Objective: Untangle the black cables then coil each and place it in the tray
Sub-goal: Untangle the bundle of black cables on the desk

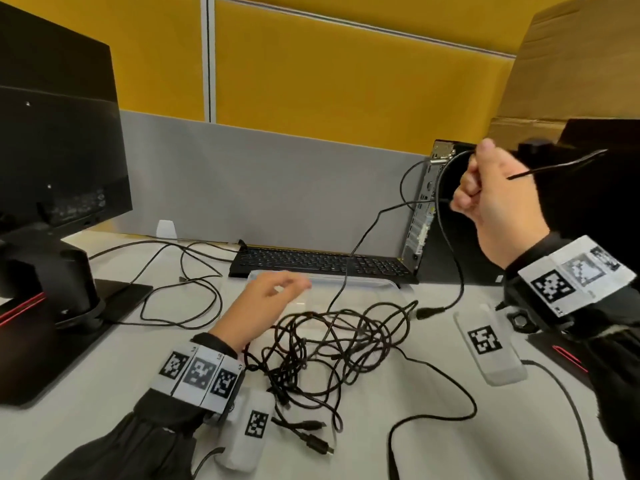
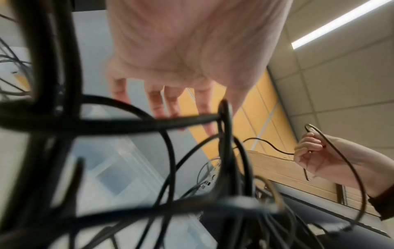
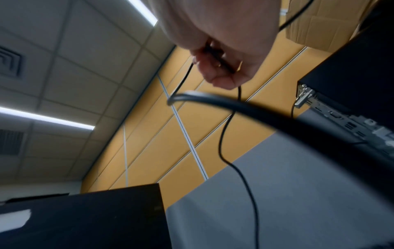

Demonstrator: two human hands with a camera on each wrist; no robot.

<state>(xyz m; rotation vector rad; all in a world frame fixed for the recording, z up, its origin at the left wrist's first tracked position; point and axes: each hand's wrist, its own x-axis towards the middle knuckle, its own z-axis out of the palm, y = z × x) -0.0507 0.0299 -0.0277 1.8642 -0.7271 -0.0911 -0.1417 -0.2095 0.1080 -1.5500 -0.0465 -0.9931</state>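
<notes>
A tangle of black cables (image 1: 332, 344) lies on the white desk, partly over the clear plastic tray (image 1: 374, 282) in front of the keyboard. My right hand (image 1: 485, 188) is raised at the right and grips a thin black cable (image 1: 446, 233) in its fist; that cable hangs down in a loop to a plug (image 1: 431, 311) near the desk. My left hand (image 1: 273, 292) hovers over the tangle's left edge with fingers loosely spread, holding nothing. In the left wrist view the fingers (image 2: 157, 104) hang above blurred cables (image 2: 149, 124). In the right wrist view the cable (image 3: 219, 60) runs through the fist.
A black keyboard (image 1: 322, 263) lies behind the tray. A monitor (image 1: 52, 150) on its stand fills the left. A small computer case (image 1: 426, 209) stands at the back right, with cardboard (image 1: 571, 64) above. Two white tagged blocks (image 1: 488, 344) (image 1: 249, 427) lie on the desk. Other cables (image 1: 180, 282) trail left.
</notes>
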